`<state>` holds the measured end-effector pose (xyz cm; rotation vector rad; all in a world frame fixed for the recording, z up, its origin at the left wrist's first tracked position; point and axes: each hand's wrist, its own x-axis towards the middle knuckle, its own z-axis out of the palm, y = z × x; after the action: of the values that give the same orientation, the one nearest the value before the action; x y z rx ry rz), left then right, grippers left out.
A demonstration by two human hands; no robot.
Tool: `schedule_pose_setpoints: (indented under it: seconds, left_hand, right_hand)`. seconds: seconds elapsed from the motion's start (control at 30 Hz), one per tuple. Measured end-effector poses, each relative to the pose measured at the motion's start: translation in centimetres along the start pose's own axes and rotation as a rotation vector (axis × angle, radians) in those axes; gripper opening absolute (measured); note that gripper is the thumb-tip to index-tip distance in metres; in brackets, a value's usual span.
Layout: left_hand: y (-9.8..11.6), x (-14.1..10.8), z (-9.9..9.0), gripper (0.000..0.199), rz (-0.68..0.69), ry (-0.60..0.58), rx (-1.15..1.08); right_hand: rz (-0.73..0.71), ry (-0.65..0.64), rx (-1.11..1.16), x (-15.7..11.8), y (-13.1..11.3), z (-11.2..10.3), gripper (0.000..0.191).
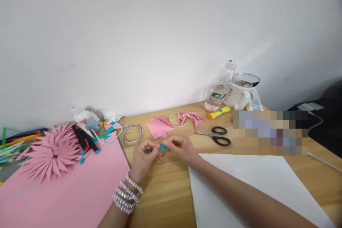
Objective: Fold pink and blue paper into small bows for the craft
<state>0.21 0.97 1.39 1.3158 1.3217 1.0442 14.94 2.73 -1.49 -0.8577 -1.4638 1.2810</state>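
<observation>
Evidently, close two-handed fingerwork is in hand, just below the middle of the frame. The left hand (144,155) and the right hand (181,147) meet over the wooden counter (162,192), with a small blue piece (161,146) between their fingertips. It looks like paper being folded or shaped (my judgement, as fingers cover much of it). The left grip is closed in a pinch on its left side; the right grip, also pinched nearly shut, seems to have its right side.

Any next move on something so little would, I think, call for light pressure and small finger shifts, one grip steadying while the other adjusts, so that the piece neither slips nor creases wrongly. How far along its shape is, I cannot tell.

Just above the hands lies a pink folded paper (159,127); right of centre are the black-handled scissors (213,135), blades spread, lying near a yellow glue stick (219,113). Looped rings (132,135) rest left of centre, and a spiky pink paper form (53,155) sits at the lower left.
</observation>
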Motion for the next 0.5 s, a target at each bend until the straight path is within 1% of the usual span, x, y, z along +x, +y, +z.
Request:
schedule_pose_setpoints:
  seconds: [0.03, 0.1, 0.2, 0.33, 0.5]
  left_hand:
    - [0.14, -0.02, 0.0, 0.022, 0.0, -0.013, 0.002]
    - [0.41, -0.09, 0.03, 0.023, 0.002, -0.042, -0.001]
    - [0.61, -0.2, 0.03, 0.024, 0.006, -0.083, -0.002]
    - [0.48, -0.33, 0.02, 0.022, 0.027, -0.117, 0.009]
    - [0.51, -0.42, 0.1, 0.02, 0.035, -0.158, -0.005]
  right_hand:
    - [0.082, -0.027, 0.096, 0.17, -0.03, -0.15, 0.019]
    - [0.2, -0.086, 0.273, 0.4, -0.03, -0.42, 0.02]
    - [0.309, -0.173, 0.45, 0.46, 0.08, -0.6, 0.025]
    - [0.385, -0.211, 0.587, 0.31, 0.07, -0.63, 0.026]
    - [0.447, -0.236, 0.667, 0.26, 0.16, -0.74, 0.024]
